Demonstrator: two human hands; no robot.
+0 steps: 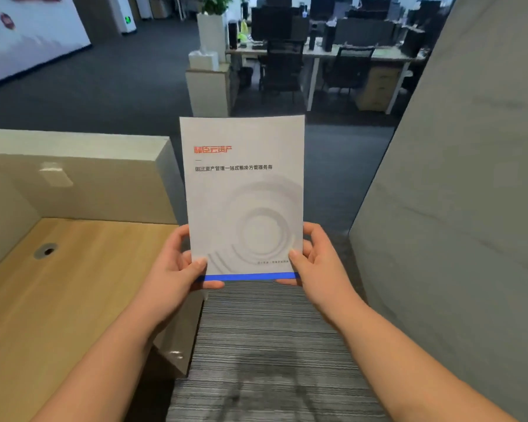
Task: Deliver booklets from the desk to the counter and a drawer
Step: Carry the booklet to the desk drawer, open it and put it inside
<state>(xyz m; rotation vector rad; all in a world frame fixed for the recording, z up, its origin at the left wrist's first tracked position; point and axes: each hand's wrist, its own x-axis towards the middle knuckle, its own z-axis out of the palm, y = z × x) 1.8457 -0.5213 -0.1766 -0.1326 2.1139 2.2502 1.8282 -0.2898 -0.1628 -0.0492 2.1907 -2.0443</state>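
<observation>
A white booklet (243, 190) with red characters, grey rings and a blue strip along its bottom edge stands upright in front of me, above the striped carpet. My left hand (180, 263) grips its lower left corner, thumb on the cover. My right hand (317, 257) grips the lower right corner the same way. Whether more than one booklet is in the grip cannot be told.
A wooden desk (58, 300) with a cable hole (45, 250) and a beige partition (73, 166) lies to my left. A grey wall panel (454, 208) rises on the right. Ahead stand a low cabinet (209, 89), office chairs and desks with monitors (317, 50).
</observation>
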